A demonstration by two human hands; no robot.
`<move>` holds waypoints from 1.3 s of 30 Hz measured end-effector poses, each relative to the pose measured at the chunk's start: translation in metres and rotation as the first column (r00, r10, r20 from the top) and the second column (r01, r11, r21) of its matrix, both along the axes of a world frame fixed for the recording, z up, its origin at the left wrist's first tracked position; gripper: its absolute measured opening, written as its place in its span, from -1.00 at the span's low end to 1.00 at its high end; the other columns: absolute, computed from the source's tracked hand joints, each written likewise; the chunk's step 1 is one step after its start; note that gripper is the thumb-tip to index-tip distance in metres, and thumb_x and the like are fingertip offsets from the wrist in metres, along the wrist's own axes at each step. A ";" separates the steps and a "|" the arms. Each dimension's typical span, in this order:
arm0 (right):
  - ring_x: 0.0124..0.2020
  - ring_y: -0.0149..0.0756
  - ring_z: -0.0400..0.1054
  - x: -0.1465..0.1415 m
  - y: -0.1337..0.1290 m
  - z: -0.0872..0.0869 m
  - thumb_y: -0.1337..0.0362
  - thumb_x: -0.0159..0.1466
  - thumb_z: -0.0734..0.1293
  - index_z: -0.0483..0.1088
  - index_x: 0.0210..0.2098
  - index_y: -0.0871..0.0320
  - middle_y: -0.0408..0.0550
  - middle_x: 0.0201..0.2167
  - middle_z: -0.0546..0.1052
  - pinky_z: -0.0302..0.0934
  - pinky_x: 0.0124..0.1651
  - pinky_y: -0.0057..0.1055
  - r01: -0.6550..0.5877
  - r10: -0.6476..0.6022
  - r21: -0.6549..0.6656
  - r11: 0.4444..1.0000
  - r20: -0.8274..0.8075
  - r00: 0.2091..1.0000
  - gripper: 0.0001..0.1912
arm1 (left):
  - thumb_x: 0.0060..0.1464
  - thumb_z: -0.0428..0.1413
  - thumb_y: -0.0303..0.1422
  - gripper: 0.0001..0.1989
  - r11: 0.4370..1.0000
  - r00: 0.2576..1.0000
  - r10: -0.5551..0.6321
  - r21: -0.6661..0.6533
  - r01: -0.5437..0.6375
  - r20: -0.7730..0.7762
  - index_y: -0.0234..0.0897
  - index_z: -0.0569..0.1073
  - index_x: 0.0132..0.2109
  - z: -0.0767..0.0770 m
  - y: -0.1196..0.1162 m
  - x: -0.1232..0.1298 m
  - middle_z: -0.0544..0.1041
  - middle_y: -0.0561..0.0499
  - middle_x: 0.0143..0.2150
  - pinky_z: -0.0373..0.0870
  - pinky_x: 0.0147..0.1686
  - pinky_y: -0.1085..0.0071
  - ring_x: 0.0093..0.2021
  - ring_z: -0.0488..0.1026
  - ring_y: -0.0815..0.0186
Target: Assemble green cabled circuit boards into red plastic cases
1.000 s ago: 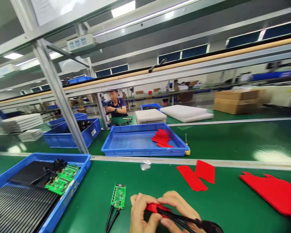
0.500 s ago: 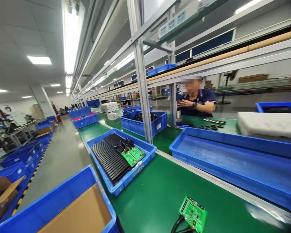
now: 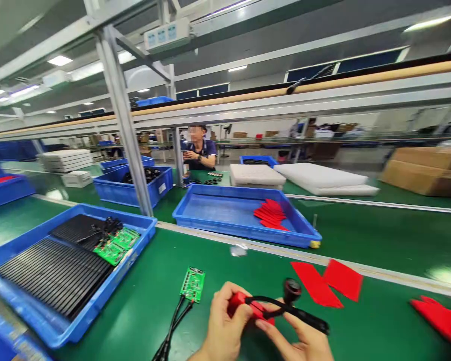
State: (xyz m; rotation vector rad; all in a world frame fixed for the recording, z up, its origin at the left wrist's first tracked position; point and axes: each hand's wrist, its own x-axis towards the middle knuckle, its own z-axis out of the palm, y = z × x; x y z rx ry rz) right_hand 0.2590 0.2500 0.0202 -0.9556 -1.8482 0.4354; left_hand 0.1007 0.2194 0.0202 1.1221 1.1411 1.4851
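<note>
My left hand (image 3: pixel 225 321) pinches the left end of a small red piece (image 3: pixel 240 301) above the green bench. On its right side, my right hand (image 3: pixel 300 336) grips the same red piece. A black cable (image 3: pixel 304 318) with a round black connector (image 3: pixel 292 290) runs across the red piece and over my right fingers. Left of my hands a green circuit board (image 3: pixel 193 285) with black cables lies on the bench. Flat red sheets (image 3: pixel 315 286) lie beyond my right hand, and another red piece (image 3: pixel 441 316) is at the far right.
A blue tray (image 3: pixel 218 228) with red sheets stands behind my hands. Another blue tray (image 3: pixel 73 331) at left holds black ribbed panels and green boards. A metal post (image 3: pixel 126 110) rises between them. Across the bench sits a person (image 3: pixel 205 150). White foam slabs (image 3: pixel 323 175) lie behind.
The view has swung to the right. Both my hands, the red piece with the cable and the red sheets now show; the circuit board and trays appear further left.
</note>
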 end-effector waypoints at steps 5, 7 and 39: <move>-0.45 -0.28 0.47 -0.010 -0.007 0.007 0.07 0.11 0.41 0.54 -0.36 0.08 -0.10 -0.48 0.58 0.38 -0.36 -0.49 0.001 -0.002 -0.027 1.000 -0.042 0.999 -0.78 | 0.01 0.14 0.00 -0.59 1.000 1.000 -0.002 0.014 0.002 -0.005 -0.30 0.44 -0.24 -0.003 -0.003 -0.001 0.45 -0.04 -0.36 0.34 -0.43 0.47 -0.41 0.37 0.33; -0.43 -0.28 0.46 -0.012 -0.007 0.006 0.07 0.12 0.41 0.54 -0.35 0.08 -0.11 -0.46 0.57 0.36 -0.36 -0.48 -0.013 0.013 -0.009 1.000 -0.066 0.998 -0.78 | -0.01 0.16 -0.02 -0.60 0.998 0.998 0.043 0.044 -0.042 -0.035 -0.30 0.45 -0.26 -0.001 -0.004 -0.001 0.46 -0.04 -0.34 0.35 -0.37 0.46 -0.35 0.39 0.30; -0.42 -0.36 0.34 -0.016 -0.010 0.025 0.09 0.23 0.32 0.43 -0.46 0.15 -0.12 -0.50 0.49 0.22 -0.32 -0.44 -0.430 0.382 -0.092 0.898 -0.321 0.866 -0.73 | 0.00 0.18 -0.09 -0.63 0.856 0.872 -0.426 -0.206 0.475 0.240 -0.29 0.25 -0.38 0.021 -0.004 -0.023 0.19 0.13 -0.48 0.01 -0.47 0.51 -0.48 0.08 0.45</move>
